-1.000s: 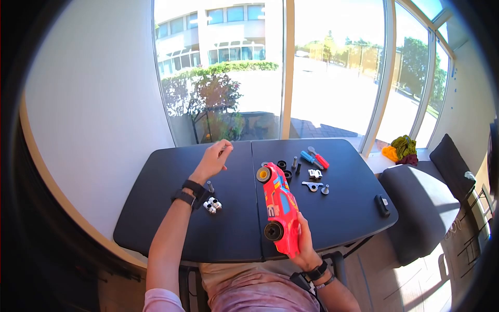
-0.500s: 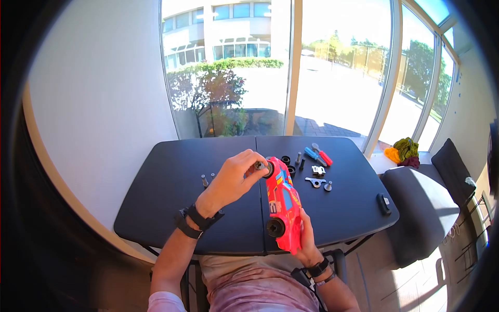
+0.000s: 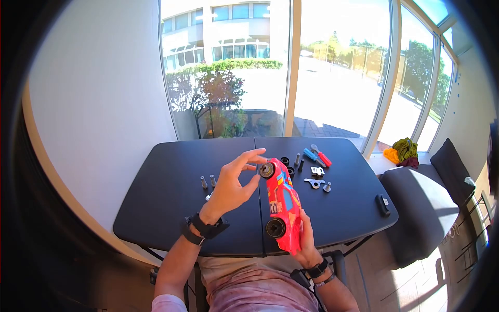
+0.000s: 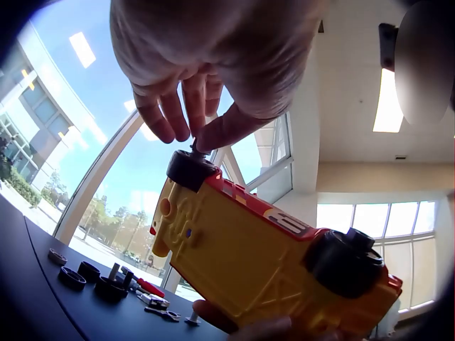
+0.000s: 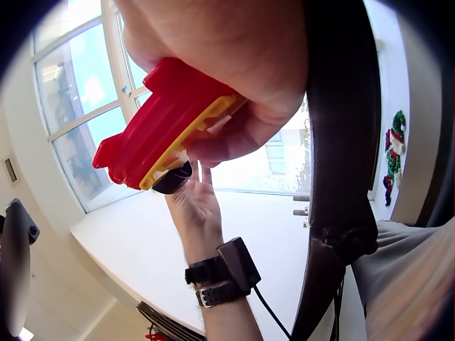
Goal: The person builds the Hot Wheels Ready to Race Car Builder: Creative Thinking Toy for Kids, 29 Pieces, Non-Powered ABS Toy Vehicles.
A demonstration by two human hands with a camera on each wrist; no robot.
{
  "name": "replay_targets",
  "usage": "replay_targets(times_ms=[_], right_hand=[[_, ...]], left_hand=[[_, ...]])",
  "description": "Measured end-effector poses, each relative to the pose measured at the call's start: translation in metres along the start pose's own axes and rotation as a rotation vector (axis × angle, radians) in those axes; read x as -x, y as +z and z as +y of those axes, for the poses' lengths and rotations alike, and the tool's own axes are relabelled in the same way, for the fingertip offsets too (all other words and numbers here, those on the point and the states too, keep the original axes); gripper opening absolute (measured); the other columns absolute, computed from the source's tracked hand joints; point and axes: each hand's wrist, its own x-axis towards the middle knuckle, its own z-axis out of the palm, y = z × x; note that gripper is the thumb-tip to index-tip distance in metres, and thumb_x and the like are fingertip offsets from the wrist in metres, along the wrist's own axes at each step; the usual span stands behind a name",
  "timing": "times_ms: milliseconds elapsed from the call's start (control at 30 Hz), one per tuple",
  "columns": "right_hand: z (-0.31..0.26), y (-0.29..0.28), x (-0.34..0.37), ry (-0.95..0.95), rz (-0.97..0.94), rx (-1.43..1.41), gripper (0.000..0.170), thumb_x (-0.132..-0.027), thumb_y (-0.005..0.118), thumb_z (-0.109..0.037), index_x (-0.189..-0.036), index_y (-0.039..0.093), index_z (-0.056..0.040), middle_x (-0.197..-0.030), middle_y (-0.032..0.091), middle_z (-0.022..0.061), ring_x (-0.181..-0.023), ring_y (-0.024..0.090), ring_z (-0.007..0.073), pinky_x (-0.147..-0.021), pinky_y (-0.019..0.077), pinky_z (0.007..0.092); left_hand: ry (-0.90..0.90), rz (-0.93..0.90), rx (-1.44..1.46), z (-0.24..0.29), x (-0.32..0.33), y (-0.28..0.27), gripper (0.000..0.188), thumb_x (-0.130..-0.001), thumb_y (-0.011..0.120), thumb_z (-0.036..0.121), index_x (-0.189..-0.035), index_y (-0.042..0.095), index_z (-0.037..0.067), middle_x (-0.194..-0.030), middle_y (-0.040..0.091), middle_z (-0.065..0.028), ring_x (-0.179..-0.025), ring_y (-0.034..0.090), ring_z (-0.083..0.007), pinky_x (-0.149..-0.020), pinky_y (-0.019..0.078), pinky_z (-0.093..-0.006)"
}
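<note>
A red toy car (image 3: pixel 283 203) with a yellow underside (image 4: pixel 234 249) is held tilted above the table by my right hand (image 3: pixel 305 242), gripping its near end. My left hand (image 3: pixel 234 184) is at the far wheel (image 3: pixel 266 170), fingers spread apart beside it. A grey bolt (image 4: pixel 197 148) stands in that wheel's hub, thumb tip right at it in the left wrist view. The near wheel (image 3: pixel 276 228) has a dark bolt (image 4: pixel 360 239) in its hub. Two grey bolts (image 3: pixel 203 181) stand on the table left of my left hand, which mostly hides a white part.
Right of the car on the black table (image 3: pixel 353 213) lie loose black wheels (image 3: pixel 285 161), bolts (image 3: pixel 298 159), a white part (image 3: pixel 317 171), a grey bracket (image 3: pixel 314 183), a blue-handled tool (image 3: pixel 312 155) and a red-handled tool (image 3: pixel 324 159). A black device (image 3: pixel 382 204) sits near the right edge.
My left hand came from the left to the far wheel, held a grey bolt at its hub, then spread its fingers. The bolt now sits in the hub. My right hand keeps holding the car.
</note>
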Motion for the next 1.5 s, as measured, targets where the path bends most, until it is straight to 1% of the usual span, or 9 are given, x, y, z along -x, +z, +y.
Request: replay_targets(times_ms=[300,500,700,800,1000,1100,1300,1400,1500], right_hand=[[0.001,0.000,-0.002,-0.022,0.021,0.009,0.067,-0.113,0.056,-0.056,-0.156,0.052,-0.0041,-0.135,0.075,0.0130,-0.114,0.079,0.0216,-0.093,0.0675,0.0362],[0.000,0.001,0.000,0.005,0.027,-0.002,0.068,-0.114,0.055,-0.056,-0.156,0.052,-0.0033,-0.136,0.074,0.0135,-0.114,0.078,0.0219,-0.094,0.0674,0.0366],[-0.001,0.006,0.001,-0.030,-0.011,0.010,0.067,-0.114,0.055,-0.056,-0.155,0.052,-0.0032,-0.135,0.074,0.0138,-0.114,0.078,0.0218,-0.094,0.0673,0.0372],[0.000,0.002,0.001,0.000,0.023,0.007,0.067,-0.114,0.055,-0.056,-0.156,0.052,-0.0034,-0.135,0.074,0.0139,-0.114,0.078,0.0218,-0.094,0.0673,0.0374],[0.000,0.004,0.001,-0.015,0.006,0.009,0.067,-0.113,0.055,-0.056,-0.156,0.052,-0.0036,-0.136,0.074,0.0135,-0.115,0.078,0.0221,-0.094,0.0672,0.0374],[0.000,0.001,0.001,0.010,0.012,0.004,0.067,-0.113,0.055,-0.056,-0.156,0.052,-0.0036,-0.135,0.074,0.0131,-0.114,0.078,0.0223,-0.094,0.0672,0.0373],[0.000,0.004,0.002,-0.016,0.004,0.020,0.067,-0.114,0.055,-0.056,-0.156,0.052,-0.0037,-0.136,0.074,0.0132,-0.116,0.077,0.0218,-0.095,0.0669,0.0378],[0.001,-0.001,0.000,0.002,0.009,0.013,0.067,-0.114,0.055,-0.056,-0.156,0.052,-0.0037,-0.137,0.074,0.0133,-0.116,0.077,0.0215,-0.095,0.0671,0.0375],[0.002,0.000,-0.001,-0.018,0.029,0.010,0.068,-0.113,0.055,-0.057,-0.156,0.052,-0.0036,-0.136,0.074,0.0130,-0.114,0.078,0.0215,-0.093,0.0675,0.0368]], left_hand=[[0.029,-0.033,-0.222,-0.002,0.000,-0.008,0.027,-0.091,0.084,0.006,-0.117,0.081,0.004,-0.114,0.081,-0.0104,-0.100,0.074,-0.0186,-0.091,0.0589,-0.0343],[-0.094,0.015,-0.378,0.000,0.001,-0.006,0.034,-0.091,0.080,0.003,-0.125,0.079,0.004,-0.114,0.082,-0.0092,-0.104,0.077,-0.0193,-0.093,0.0595,-0.0342],[-0.023,0.068,-0.070,0.011,0.000,0.003,0.029,-0.091,0.081,0.003,-0.119,0.079,0.003,-0.114,0.082,-0.0095,-0.105,0.078,-0.0189,-0.095,0.0603,-0.0355],[-0.136,0.019,-0.385,0.005,-0.001,-0.004,0.029,-0.090,0.083,0.003,-0.119,0.079,0.003,-0.113,0.081,-0.0092,-0.107,0.077,-0.0190,-0.096,0.0604,-0.0363],[0.022,0.036,-0.117,0.012,-0.001,0.002,0.031,-0.090,0.086,0.006,-0.120,0.079,0.005,-0.109,0.081,-0.0081,-0.105,0.077,-0.0196,-0.090,0.0596,-0.0356],[-0.105,0.027,-0.375,0.003,0.000,-0.003,0.031,-0.090,0.085,0.005,-0.121,0.078,0.006,-0.110,0.081,-0.0076,-0.107,0.077,-0.0197,-0.091,0.0585,-0.0342],[0.015,0.091,-0.106,0.007,-0.001,0.005,0.030,-0.090,0.088,0.010,-0.118,0.078,0.005,-0.107,0.081,-0.0068,-0.100,0.075,-0.0194,-0.085,0.0573,-0.0343],[-0.037,0.053,-0.462,0.000,0.000,-0.002,0.030,-0.090,0.088,0.009,-0.118,0.079,0.004,-0.108,0.081,-0.0078,-0.097,0.074,-0.0202,-0.084,0.0573,-0.0346],[0.014,-0.015,-0.334,-0.007,-0.001,-0.006,0.026,-0.090,0.088,0.011,-0.115,0.080,0.004,-0.105,0.081,-0.0079,-0.097,0.074,-0.0209,-0.082,0.0566,-0.0339]])
